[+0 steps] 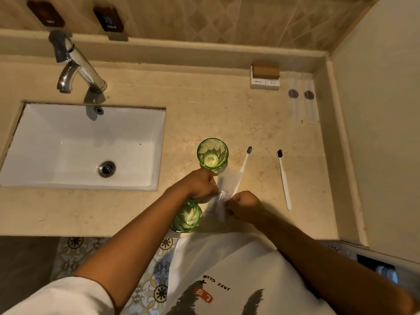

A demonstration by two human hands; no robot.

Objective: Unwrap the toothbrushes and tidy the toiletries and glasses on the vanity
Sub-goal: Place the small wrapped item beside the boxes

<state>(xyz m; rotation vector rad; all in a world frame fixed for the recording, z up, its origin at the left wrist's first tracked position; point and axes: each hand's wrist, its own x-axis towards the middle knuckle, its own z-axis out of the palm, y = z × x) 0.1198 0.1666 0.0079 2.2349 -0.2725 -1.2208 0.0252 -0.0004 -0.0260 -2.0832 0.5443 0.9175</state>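
Observation:
Both my hands pinch a clear plastic wrapper (222,194) over the vanity counter (127,208). My left hand (200,186) grips its left edge and my right hand (244,205) its right edge. A white toothbrush (243,165) with dark bristles sticks out of the wrapper's far end. A second white toothbrush (283,178) lies bare on the counter to the right. One green glass (212,153) stands upright just beyond my left hand. Another green glass (186,216) stands near the front edge, partly hidden under my left wrist.
A white sink (68,142) with a chrome tap (75,64) fills the left of the counter. Small toiletry boxes (265,75) sit at the back right. Two flat clear packets (304,98) lie beside them near the right wall.

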